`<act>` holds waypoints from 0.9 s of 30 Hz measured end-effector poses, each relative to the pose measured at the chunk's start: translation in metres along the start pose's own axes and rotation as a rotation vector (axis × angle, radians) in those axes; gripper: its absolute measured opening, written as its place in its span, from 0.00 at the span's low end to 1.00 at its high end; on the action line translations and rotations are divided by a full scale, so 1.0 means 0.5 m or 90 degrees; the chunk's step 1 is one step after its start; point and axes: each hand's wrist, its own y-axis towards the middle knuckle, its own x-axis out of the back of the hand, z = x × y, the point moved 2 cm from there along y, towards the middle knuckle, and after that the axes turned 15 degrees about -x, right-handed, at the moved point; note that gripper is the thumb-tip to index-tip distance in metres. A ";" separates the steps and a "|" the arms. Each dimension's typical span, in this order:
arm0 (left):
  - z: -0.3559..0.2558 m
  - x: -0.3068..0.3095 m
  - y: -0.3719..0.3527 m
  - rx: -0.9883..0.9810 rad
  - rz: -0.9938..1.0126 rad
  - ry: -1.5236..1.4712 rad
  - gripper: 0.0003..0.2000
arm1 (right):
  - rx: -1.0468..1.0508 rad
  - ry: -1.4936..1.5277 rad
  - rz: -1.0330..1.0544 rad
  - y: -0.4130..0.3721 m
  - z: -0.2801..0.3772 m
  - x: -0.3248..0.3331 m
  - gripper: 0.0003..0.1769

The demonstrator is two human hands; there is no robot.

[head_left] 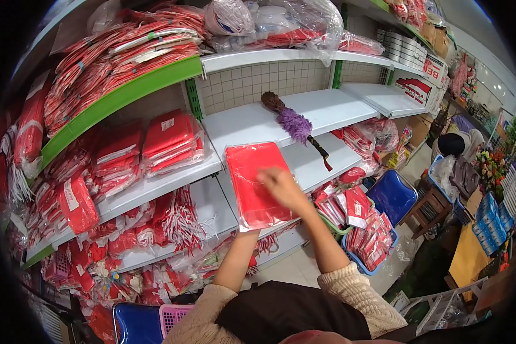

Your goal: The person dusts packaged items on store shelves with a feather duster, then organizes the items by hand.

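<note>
A flat red cloth packet in clear plastic (252, 200) is held up in front of me, over the edges of the shelves. My left hand (247, 234) supports it from underneath; its fingers are hidden behind the packet, and mainly the wrist shows. Across the packet's face lies my right hand (282, 188), slightly blurred, with its fingers bunched together against the plastic. Whether they pinch the film cannot be made out. Beyond the packet, a purple feather duster (295, 125) with a dark handle lies on the white shelf (235, 123).
Stacked red packets (169, 140) fill the shelf at left, with more red bundles (126, 63) above. Baskets of red packets (370, 238) stand on the floor at right, beside a blue chair (391, 196). Another blue seat (137, 322) and a pink basket (175, 315) are below. Farther right, a person (452, 144).
</note>
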 end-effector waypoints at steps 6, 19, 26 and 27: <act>-0.038 0.030 0.009 -0.011 0.031 0.013 0.25 | -0.040 -0.465 -0.592 0.159 -0.119 0.146 0.17; -0.057 0.054 0.010 0.042 -0.001 -0.015 0.26 | -0.184 0.225 -0.287 -0.071 -0.574 -0.080 0.22; -0.053 0.054 0.016 0.062 -0.004 -0.023 0.26 | -0.376 -0.035 -0.392 -0.271 -0.541 0.029 0.14; -0.052 0.053 0.018 0.065 -0.003 -0.027 0.27 | -0.209 -0.096 -0.480 -0.295 -0.552 0.035 0.12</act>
